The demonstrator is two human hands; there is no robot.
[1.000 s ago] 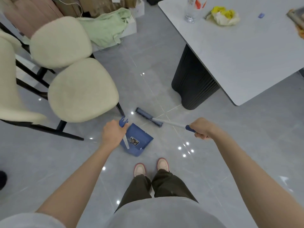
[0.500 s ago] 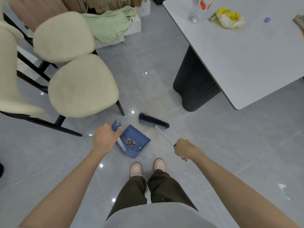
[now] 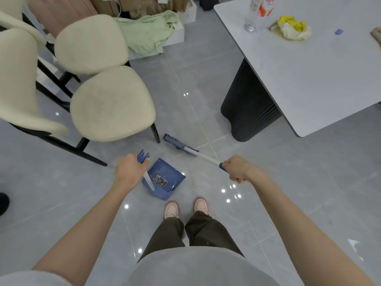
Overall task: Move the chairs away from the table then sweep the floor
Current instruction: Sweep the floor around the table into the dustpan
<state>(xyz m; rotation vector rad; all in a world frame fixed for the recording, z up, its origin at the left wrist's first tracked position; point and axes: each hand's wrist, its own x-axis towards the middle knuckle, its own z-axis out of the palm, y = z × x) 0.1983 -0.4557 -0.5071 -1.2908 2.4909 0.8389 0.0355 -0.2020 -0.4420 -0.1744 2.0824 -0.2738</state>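
Nearby, chairs [image 3: 112, 104] crowd the dustpan [image 3: 166, 178] in left hand [image 3: 128, 172]; right hand [image 3: 237, 169] grips broom [image 3: 181, 145]

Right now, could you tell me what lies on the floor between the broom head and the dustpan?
Nothing visible: in the head view, only bare grey floor tile separates the broom head from the dustpan.

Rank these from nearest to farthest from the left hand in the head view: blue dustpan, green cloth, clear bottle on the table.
1. blue dustpan, just right of the left hand, on the floor.
2. green cloth, on the box past the chairs.
3. clear bottle, far right on the table's back part.
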